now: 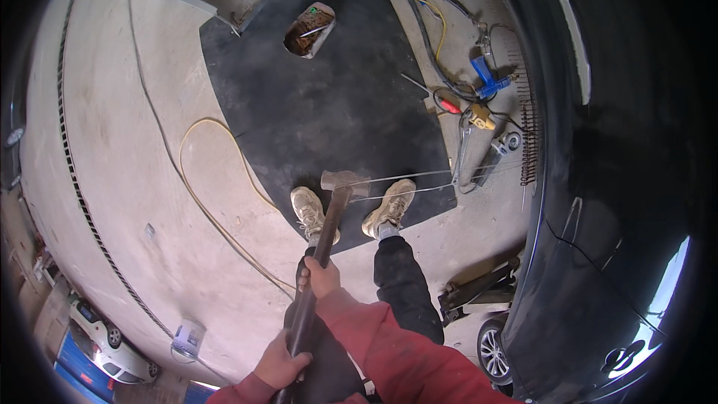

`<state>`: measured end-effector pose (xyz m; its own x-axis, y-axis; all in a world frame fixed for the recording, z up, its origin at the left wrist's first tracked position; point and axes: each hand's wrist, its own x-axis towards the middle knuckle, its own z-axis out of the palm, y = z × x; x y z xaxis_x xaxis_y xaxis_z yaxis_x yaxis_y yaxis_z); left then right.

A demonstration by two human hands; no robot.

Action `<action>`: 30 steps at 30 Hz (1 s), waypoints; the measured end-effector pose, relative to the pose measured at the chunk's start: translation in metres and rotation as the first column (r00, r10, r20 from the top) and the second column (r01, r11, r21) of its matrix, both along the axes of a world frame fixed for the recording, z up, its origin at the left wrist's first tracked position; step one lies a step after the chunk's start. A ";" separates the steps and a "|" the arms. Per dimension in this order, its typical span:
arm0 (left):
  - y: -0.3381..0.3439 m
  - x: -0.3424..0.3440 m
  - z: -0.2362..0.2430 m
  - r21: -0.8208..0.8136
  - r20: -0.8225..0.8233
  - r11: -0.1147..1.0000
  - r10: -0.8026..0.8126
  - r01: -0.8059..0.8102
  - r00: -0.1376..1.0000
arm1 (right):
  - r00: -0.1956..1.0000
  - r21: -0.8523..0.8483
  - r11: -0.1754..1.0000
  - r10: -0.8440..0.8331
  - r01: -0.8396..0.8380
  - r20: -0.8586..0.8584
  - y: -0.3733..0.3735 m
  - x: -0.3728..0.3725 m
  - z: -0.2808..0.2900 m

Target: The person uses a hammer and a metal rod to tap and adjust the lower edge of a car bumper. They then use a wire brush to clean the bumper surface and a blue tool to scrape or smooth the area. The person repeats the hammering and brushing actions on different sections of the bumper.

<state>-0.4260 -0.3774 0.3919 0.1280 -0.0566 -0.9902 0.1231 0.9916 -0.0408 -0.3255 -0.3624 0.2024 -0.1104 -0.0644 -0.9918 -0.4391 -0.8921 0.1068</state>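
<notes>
Both my hands are closed round the dark handle of a sledgehammer (327,243). My left hand (280,363) grips it low, near my body. Further up the handle sits my right hand (321,277), its fingers wrapped round. The hammer's worn metal head (341,181) hangs out ahead, over the black mat between my shoes. Two thin metal rods (419,176) run from beside the head rightward to the dark car body (598,179). Whether they are joined to the head, I cannot tell.
A row of coiled wire (529,135) lines the car's edge. On the right lie a blue tool (490,78), a yellow tool (480,116), a can (511,141) and cables. The black mat (321,105) bears an open container (310,30). A hose (217,217) curves left; a bucket (188,338) stands lower left.
</notes>
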 end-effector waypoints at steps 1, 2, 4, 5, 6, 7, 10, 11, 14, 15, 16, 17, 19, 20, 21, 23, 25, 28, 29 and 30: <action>0.000 -0.003 0.002 -0.107 0.052 0.986 0.135 -0.129 0.989 | 1.000 -0.007 1.000 0.014 -0.014 -0.011 0.001 0.003 0.000; -0.001 -0.003 0.004 -0.140 0.091 0.961 0.251 -0.237 0.964 | 0.999 -0.024 0.999 0.030 -0.030 -0.014 0.001 0.006 -0.001; -0.004 0.003 0.007 -0.218 0.126 0.891 0.430 -0.397 0.894 | 0.999 -0.060 0.998 -0.011 0.008 -0.045 0.001 0.015 -0.001; -0.005 0.006 0.007 -0.216 0.135 0.884 0.447 -0.414 0.884 | 0.999 -0.058 0.998 -0.001 -0.001 -0.034 0.000 0.019 -0.001; -0.007 0.007 0.008 -0.210 0.118 0.884 0.446 -0.417 0.887 | 1.000 -0.057 0.998 0.001 -0.002 -0.030 -0.001 0.021 0.000; -0.008 0.007 0.008 -0.208 0.127 0.884 0.448 -0.418 0.885 | 0.999 -0.056 0.998 0.031 -0.032 -0.015 -0.002 0.022 0.000; -0.013 0.006 0.012 -0.215 0.124 0.892 0.430 -0.398 0.894 | 0.993 -0.074 0.993 0.095 -0.089 0.070 -0.008 0.017 0.002; -0.015 0.005 0.015 -0.258 0.082 0.867 0.459 -0.426 0.885 | 0.987 -0.078 0.987 0.144 -0.138 0.077 -0.009 0.014 0.001; -0.020 0.005 0.021 -0.234 0.026 0.833 0.521 -0.502 0.853 | 0.930 0.028 0.931 0.360 -0.363 0.075 -0.015 0.004 0.003; -0.021 0.007 0.020 -0.222 0.032 0.850 0.497 -0.478 0.867 | 0.969 0.025 0.969 0.246 -0.247 0.022 -0.016 0.004 0.002; -0.021 0.009 0.021 -0.210 0.030 0.866 0.471 -0.455 0.882 | 0.975 0.050 0.974 0.218 -0.219 0.034 -0.016 0.004 0.002; -0.021 0.012 0.021 -0.194 0.025 0.880 0.445 -0.432 0.895 | 0.976 0.050 0.975 0.217 -0.218 0.027 -0.016 0.005 0.003; -0.019 0.020 0.021 -0.184 0.021 0.870 0.469 -0.457 0.883 | 0.983 0.052 0.981 0.184 -0.185 0.014 -0.015 0.011 0.002; -0.017 0.026 0.021 -0.184 0.016 0.863 0.482 -0.471 0.876 | 0.988 0.049 0.986 0.157 -0.157 0.007 -0.012 0.018 0.002; -0.014 0.030 0.021 -0.185 0.032 0.862 0.486 -0.472 0.874 | 0.992 0.051 0.991 0.124 -0.124 0.002 -0.010 0.023 0.003; -0.007 0.039 0.018 -0.184 0.066 0.863 0.489 -0.471 0.870 | 0.993 0.001 0.993 0.115 -0.115 0.036 0.000 0.041 0.005; -0.001 0.048 0.010 -0.232 0.124 0.850 0.508 -0.473 0.853 | 0.997 -0.016 0.997 0.079 -0.079 0.025 0.015 0.064 0.007; 0.002 0.053 -0.001 -0.233 0.182 0.874 0.470 -0.427 0.863 | 0.981 0.032 0.997 0.063 -0.070 0.184 0.033 0.083 0.012; 0.000 0.048 -0.001 -0.239 0.182 0.879 0.457 -0.412 0.871 | 0.960 0.069 0.993 0.073 -0.095 0.271 0.035 0.078 0.014; -0.004 0.047 0.001 -0.249 0.176 0.883 0.446 -0.399 0.878 | 0.978 0.030 0.991 0.123 -0.130 0.170 0.034 0.073 0.016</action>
<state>-0.3794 -0.3817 0.3925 0.3986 -0.1400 -0.9064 -0.2763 0.9240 -0.2643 -0.2522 -0.3286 0.2186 0.0639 -0.0260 -0.9976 -0.3314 -0.9435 0.0034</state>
